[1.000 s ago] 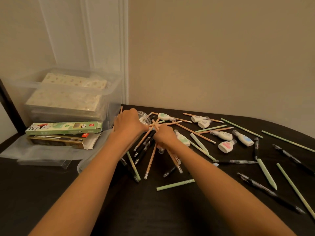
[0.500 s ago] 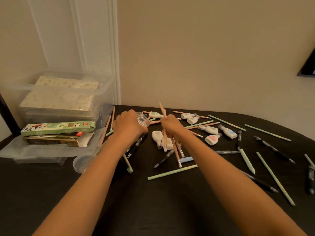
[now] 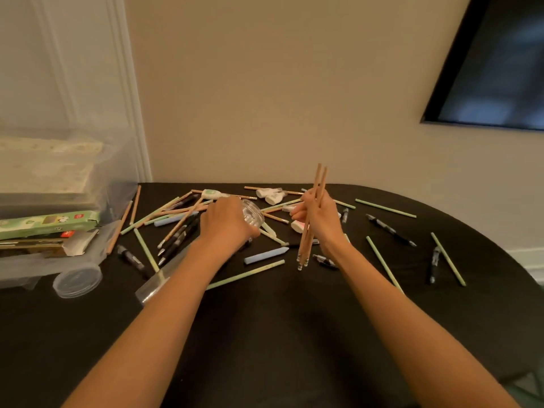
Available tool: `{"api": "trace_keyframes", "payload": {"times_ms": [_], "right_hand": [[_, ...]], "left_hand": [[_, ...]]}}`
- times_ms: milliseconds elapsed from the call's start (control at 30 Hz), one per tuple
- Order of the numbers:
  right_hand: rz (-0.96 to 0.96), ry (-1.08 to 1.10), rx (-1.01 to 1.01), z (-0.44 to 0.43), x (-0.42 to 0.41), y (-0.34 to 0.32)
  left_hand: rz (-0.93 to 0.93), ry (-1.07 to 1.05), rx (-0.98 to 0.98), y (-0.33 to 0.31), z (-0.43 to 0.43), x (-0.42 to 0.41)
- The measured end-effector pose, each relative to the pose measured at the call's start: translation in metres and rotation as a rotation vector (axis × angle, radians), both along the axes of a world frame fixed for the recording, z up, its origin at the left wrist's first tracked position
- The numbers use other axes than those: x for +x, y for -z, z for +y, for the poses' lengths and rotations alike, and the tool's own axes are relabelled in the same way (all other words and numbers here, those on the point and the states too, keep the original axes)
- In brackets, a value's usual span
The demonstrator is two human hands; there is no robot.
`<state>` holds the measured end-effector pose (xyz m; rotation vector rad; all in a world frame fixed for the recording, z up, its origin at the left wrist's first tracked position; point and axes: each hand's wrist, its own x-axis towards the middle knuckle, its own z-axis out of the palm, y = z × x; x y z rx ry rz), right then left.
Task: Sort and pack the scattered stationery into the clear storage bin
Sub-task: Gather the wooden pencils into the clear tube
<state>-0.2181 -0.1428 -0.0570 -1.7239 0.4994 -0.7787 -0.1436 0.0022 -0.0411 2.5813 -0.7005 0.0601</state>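
My right hand (image 3: 319, 216) grips a small bunch of wooden pencils (image 3: 312, 213), held nearly upright above the black table (image 3: 265, 334). To its left, my left hand (image 3: 226, 223) holds a small clear jar (image 3: 252, 214) lying on its side. Around both hands lie scattered wooden pencils, green pencils (image 3: 385, 208), black pens (image 3: 390, 230), blue sticks (image 3: 266, 256) and white correction tapes (image 3: 272, 195). The clear storage bin (image 3: 73, 178) stands at the far left with patterned pads inside.
A green pencil box (image 3: 50, 225) and an opened carton (image 3: 47, 245) rest on a clear lid in front of the bin. A round clear jar lid (image 3: 77, 281) lies near it. A dark screen (image 3: 494, 63) hangs on the wall at the upper right.
My right hand has lifted the wooden pencils off the table and moved right, apart from my left hand. The left hand stays on the jar. The camera view has tilted up and right.
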Motion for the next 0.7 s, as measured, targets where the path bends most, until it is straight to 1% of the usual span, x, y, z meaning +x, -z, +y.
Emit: {"api": "trace_keyframes", "payload": {"times_ms": [67,100,200,267,367,500,600,700], "right_hand": [[-0.016,0.003,0.029,-0.002,-0.004,0.014],[0.007,0.003,0.037,-0.003,-0.008,0.023],[0.165,-0.053,0.052,-0.004,-0.013,0.046],[0.23,-0.122,0.019,-0.004,-0.016,0.049],[0.245,-0.189,-0.168,-0.007,-0.019,0.036],[0.45,-0.279,-0.461,-0.013,-0.02,0.024],[0.54,-0.336,-0.553,-0.015,-0.021,0.022],[0.59,-0.377,-0.572,-0.014,-0.02,0.018]], "left_hand": [[-0.019,0.008,0.022,-0.001,-0.005,-0.008],[-0.023,0.013,0.028,0.0,-0.007,-0.013],[-0.03,0.031,0.021,0.0,-0.01,-0.021],[-0.03,0.053,0.02,-0.001,-0.009,-0.024],[-0.025,0.08,-0.013,-0.004,-0.006,-0.025],[-0.01,0.103,-0.138,-0.01,0.003,-0.024],[-0.006,0.119,-0.226,-0.013,0.008,-0.023],[0.0,0.131,-0.267,-0.014,0.013,-0.023]]}}
